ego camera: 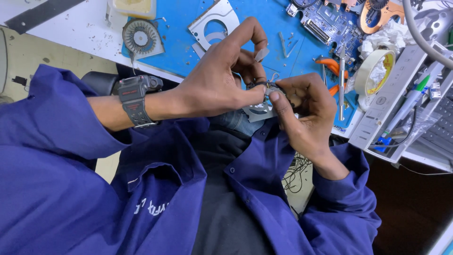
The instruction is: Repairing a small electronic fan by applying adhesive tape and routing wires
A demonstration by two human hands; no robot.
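Note:
My left hand (222, 78) and my right hand (302, 111) meet over my lap at the edge of a blue work mat (181, 42). Together they pinch a small fan assembly (263, 109), a black round part on a thin grey metal plate. The left thumb and fingers press on its top; the right fingers wrap its right side and hide much of it. A dark watch (134, 99) sits on my left wrist, and both arms wear blue sleeves.
On the mat lie a round cooling fan (140, 37), a grey metal bracket with a round hole (214, 23), a circuit board (330, 23), orange-handled pliers (330, 66), a screwdriver (341, 89) and a tape roll (375, 71). A white device (391, 99) with pens stands to the right.

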